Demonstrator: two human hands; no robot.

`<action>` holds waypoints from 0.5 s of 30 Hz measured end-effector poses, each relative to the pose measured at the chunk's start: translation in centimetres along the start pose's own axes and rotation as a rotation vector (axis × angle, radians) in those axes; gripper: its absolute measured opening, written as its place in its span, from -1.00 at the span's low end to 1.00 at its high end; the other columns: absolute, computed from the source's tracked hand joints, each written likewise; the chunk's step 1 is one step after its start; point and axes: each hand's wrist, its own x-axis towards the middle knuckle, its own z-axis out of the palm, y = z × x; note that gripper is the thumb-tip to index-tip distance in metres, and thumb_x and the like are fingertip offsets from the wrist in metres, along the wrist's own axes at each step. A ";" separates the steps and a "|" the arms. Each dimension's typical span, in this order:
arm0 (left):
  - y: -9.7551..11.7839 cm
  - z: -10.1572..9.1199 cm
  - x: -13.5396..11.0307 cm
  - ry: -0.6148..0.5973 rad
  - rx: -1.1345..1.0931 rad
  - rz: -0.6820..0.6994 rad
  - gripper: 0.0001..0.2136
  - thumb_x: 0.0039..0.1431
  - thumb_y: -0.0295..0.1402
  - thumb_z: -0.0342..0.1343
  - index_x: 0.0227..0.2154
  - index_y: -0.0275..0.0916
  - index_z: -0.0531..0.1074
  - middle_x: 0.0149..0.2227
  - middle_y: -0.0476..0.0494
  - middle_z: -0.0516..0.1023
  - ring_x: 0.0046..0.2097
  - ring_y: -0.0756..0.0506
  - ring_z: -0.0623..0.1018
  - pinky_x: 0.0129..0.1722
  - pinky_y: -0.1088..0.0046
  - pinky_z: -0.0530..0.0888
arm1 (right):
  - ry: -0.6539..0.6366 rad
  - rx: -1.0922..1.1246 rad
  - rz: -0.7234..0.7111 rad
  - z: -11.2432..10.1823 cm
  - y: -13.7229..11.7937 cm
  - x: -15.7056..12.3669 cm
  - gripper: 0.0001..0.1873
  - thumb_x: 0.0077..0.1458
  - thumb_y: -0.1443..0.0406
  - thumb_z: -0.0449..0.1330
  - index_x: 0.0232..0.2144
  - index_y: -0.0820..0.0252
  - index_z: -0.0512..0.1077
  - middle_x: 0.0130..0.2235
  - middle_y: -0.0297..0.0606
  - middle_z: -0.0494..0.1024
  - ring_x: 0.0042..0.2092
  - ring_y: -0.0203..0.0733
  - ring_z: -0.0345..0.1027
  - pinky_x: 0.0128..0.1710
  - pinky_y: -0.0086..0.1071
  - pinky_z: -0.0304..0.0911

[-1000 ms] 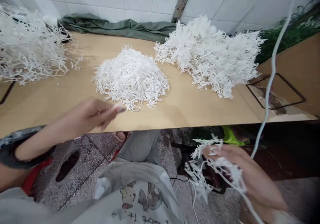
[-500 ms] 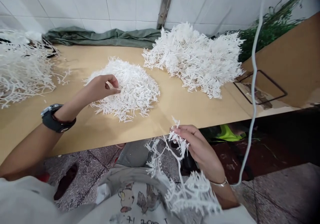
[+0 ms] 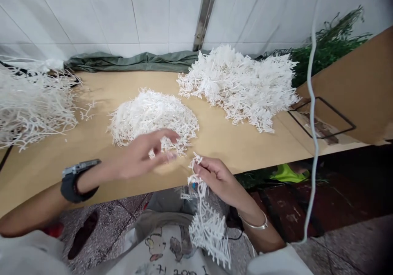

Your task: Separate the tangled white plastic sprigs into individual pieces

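My left hand, with a black watch on the wrist, hovers over the near edge of a small heap of short white plastic sprigs; its fingertips pinch a small white sprig. My right hand, with a thin bracelet on the wrist, grips the top of a long white plastic branch that hangs down over my lap. The two hands sit close together at the table's front edge.
A larger pile of white branches lies at the back right and another at the far left on the tan table. A green cloth runs along the tiled wall. A white cord hangs at the right beside a cardboard panel.
My left hand has pulled back from the small heap towards the table's edge with a sprig. My right hand has lifted the branch up and left to meet it.
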 end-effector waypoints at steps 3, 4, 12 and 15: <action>1.9 1.4 -0.5 -0.182 -0.047 0.011 -0.57 0.23 -0.01 -0.07 -0.02 -0.24 0.27 -0.42 -0.03 0.45 -0.49 0.00 0.39 -0.49 0.49 0.27 | -0.023 -0.176 -0.094 0.3 -1.3 0.5 -0.71 0.28 0.22 -0.08 -0.49 0.18 0.14 -0.45 -0.36 0.21 -0.39 -0.32 0.10 -0.37 -0.41 0.04; 2.1 1.8 -0.5 -0.194 -0.057 0.019 -0.58 0.23 -0.01 -0.07 -0.07 -0.27 0.29 -0.49 0.00 0.40 -0.52 0.01 0.36 -0.52 0.49 0.24 | -0.031 -0.222 -0.111 0.4 -1.7 0.6 -0.73 0.28 0.25 -0.10 -0.47 0.18 0.15 -0.42 -0.34 0.24 -0.36 -0.31 0.14 -0.34 -0.40 0.06; 0.3 2.6 -0.3 -0.236 -0.129 0.085 -0.68 0.32 -0.12 -0.16 -0.42 -0.26 0.26 -0.55 0.04 0.26 -0.56 0.06 0.23 -0.57 0.50 0.10 | -0.171 -0.347 -0.105 0.8 -2.2 1.2 -0.74 0.14 0.39 0.02 -0.57 0.18 0.09 -0.52 -0.42 0.17 -0.46 -0.36 0.04 -0.46 -0.44 -0.06; 0.1 2.5 -0.5 -0.240 -0.047 0.107 -0.65 0.34 -0.16 -0.21 -0.49 -0.26 0.22 -0.56 0.02 0.25 -0.56 0.06 0.21 -0.55 0.47 0.11 | -0.235 -0.183 -0.003 0.9 -1.6 1.6 -0.74 0.14 0.32 0.05 -0.58 0.20 0.21 -0.57 -0.45 0.13 -0.51 -0.39 -0.03 -0.53 -0.44 -0.13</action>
